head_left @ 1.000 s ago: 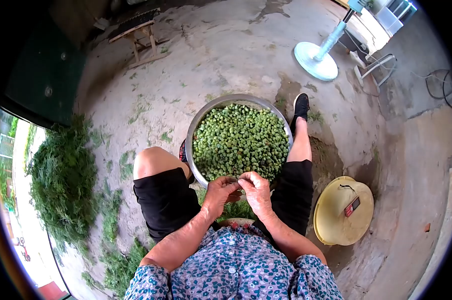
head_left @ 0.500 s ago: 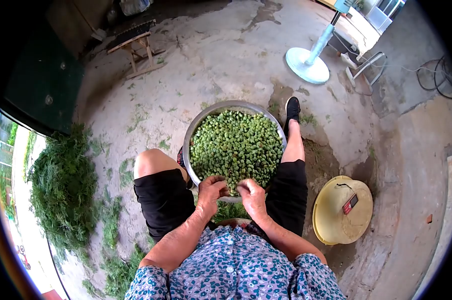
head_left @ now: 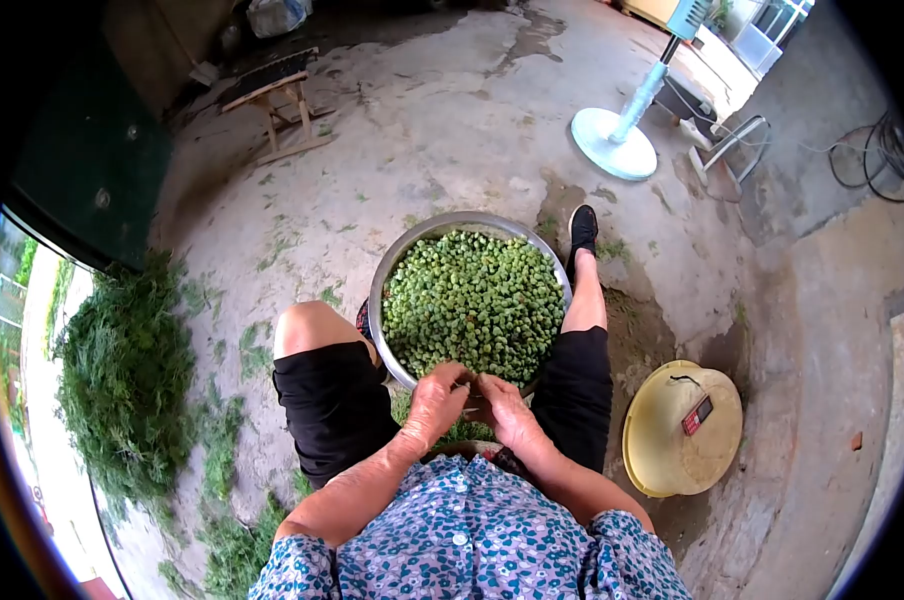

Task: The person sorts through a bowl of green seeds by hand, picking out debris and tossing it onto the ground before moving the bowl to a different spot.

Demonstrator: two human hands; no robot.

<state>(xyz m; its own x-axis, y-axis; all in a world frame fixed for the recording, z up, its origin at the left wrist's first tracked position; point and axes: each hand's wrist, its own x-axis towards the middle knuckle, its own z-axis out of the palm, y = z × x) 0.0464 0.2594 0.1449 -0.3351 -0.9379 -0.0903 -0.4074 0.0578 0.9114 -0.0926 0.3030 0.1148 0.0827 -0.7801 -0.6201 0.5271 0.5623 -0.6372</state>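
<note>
While the hands (head_left: 471, 402) meet fingertip to fingertip, greenery (head_left: 127, 365) litters the stained concrete floor (head_left: 422, 130).

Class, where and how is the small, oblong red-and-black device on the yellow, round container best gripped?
Probably by its two long edges, the right hand coming from above: the device is narrow and lies uncovered atop the yellow container, on the person's right.
</note>
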